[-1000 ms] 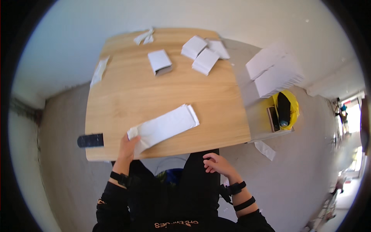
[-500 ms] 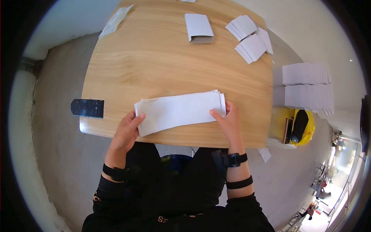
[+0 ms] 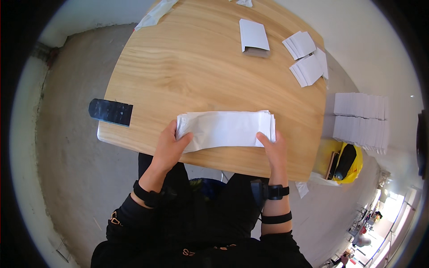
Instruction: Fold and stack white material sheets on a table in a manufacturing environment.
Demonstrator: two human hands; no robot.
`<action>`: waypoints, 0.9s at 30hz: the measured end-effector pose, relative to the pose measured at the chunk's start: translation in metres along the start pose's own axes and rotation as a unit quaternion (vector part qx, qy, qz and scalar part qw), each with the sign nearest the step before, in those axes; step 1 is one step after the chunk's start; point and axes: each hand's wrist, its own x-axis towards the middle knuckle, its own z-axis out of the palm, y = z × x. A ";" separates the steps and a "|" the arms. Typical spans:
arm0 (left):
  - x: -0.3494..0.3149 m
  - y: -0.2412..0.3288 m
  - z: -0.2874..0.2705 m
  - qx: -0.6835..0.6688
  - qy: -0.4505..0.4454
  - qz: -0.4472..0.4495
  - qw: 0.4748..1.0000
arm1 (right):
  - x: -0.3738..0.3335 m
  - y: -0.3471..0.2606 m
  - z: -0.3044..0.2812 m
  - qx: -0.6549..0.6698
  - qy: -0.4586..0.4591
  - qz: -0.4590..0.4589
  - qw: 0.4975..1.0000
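A long stack of white paper sheets (image 3: pixel 227 129) lies across the near part of the wooden table, its sheet edges slightly uneven at both ends. My left hand (image 3: pixel 172 143) grips the stack's left end, thumb on top and the other fingers mostly hidden behind and under it. At the right end, my right hand (image 3: pixel 274 147) holds the stack the same way, with its thumb pressing the top sheet. The paper bends a little near the left thumb.
The wooden table (image 3: pixel 178 85) carries a white box-like packet (image 3: pixel 254 35), folded white paper piles (image 3: pixel 308 69) and a dark block (image 3: pixel 110 112) at its left edge. Tall white paper stacks (image 3: pixel 361 117) and a yellow bag (image 3: pixel 356 167) stand beyond the right edge.
Both hands still hold the stack, and its left end now bows up slightly. My left hand has moved inward and up against that end. The whole view has turned and shifted somewhat.
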 end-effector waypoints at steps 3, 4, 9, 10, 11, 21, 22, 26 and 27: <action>0.005 -0.003 0.009 0.003 -0.001 0.002 1.000 | 0.002 0.012 0.003 -0.182 0.144 -0.182 0.956; 0.006 -0.005 0.011 -0.003 -0.006 -0.005 1.000 | -0.002 0.015 -0.001 -0.184 0.144 -0.182 0.955; 0.009 -0.011 0.011 0.025 0.008 0.005 1.000 | -0.057 -0.059 0.044 -0.006 -0.021 -0.204 0.979; 0.010 -0.008 0.017 0.050 0.015 0.028 0.998 | -0.063 -0.060 0.056 0.024 -0.037 -0.203 0.978; 0.012 -0.002 0.022 0.049 0.014 0.028 0.998 | -0.067 -0.060 0.067 0.057 -0.054 -0.202 0.976; -0.010 0.022 0.055 0.083 -0.144 0.134 0.977 | -0.050 -0.048 0.070 0.270 -0.101 -0.025 0.957; -0.010 0.019 0.054 0.066 -0.150 0.126 0.978 | -0.047 -0.043 0.067 0.257 -0.104 -0.015 0.961; -0.005 0.007 0.050 0.070 -0.101 0.096 0.988 | -0.041 -0.035 0.064 0.288 -0.090 0.023 0.953; -0.005 0.002 0.050 0.055 -0.086 0.075 0.992 | -0.040 -0.035 0.064 0.285 -0.087 0.018 0.954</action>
